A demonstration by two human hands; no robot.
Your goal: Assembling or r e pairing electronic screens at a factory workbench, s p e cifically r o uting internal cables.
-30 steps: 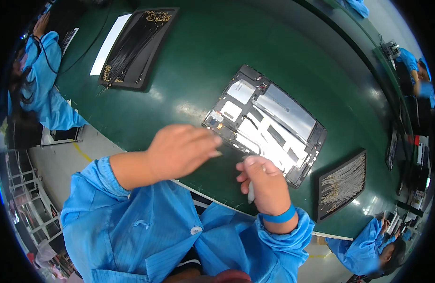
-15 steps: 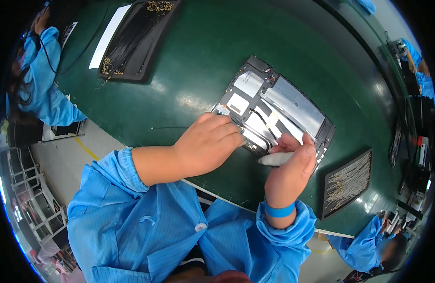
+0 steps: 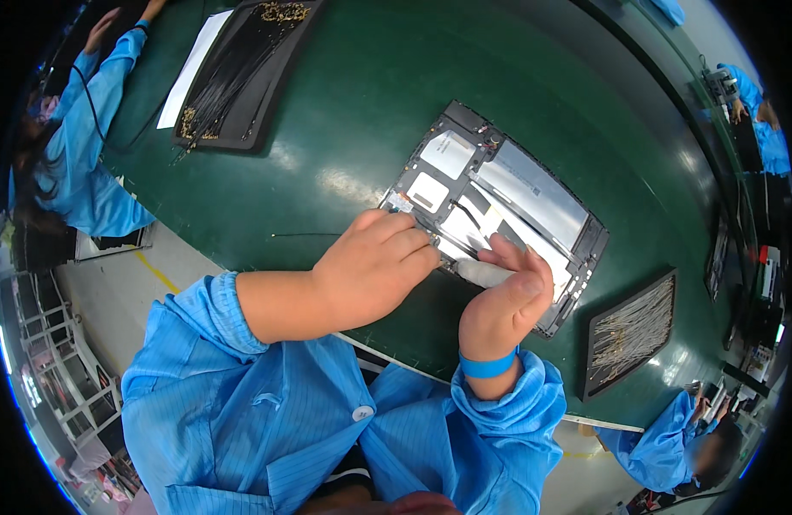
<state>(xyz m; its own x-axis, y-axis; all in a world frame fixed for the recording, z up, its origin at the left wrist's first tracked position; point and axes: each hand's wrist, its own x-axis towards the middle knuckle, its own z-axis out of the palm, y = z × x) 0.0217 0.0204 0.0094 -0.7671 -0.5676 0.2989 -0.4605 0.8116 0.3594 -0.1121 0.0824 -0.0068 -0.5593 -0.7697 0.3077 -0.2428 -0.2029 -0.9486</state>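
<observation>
An opened tablet-like device [image 3: 533, 184] lies tilted on the green table, its black frame holding silver panels, white patches and a short black cable. My left hand [image 3: 374, 262] is closed at its near left edge, back of the hand up, fingertips mostly hidden. A thin black cable [image 3: 306, 233] runs under that hand, its free end stretching left over the table. My right hand [image 3: 512, 292] is over the device's near side, with fingers apart and nothing seen in them. One finger wears a white cover [image 3: 483, 274] and points toward my left fingertips.
At the upper left stands a black tray [image 3: 257, 116] of black cables with gold-coloured ends, beside a white sheet [image 3: 192, 73]. Another black tray [image 3: 591, 378] of pale thin cables sits at right. People in blue work at the left [image 3: 91, 193] and lower right [image 3: 653, 446].
My right hand has moved left and a little up, bringing its covered finger nearer my left hand. The device has shifted slightly left. The person at left has reached an arm farther forward.
</observation>
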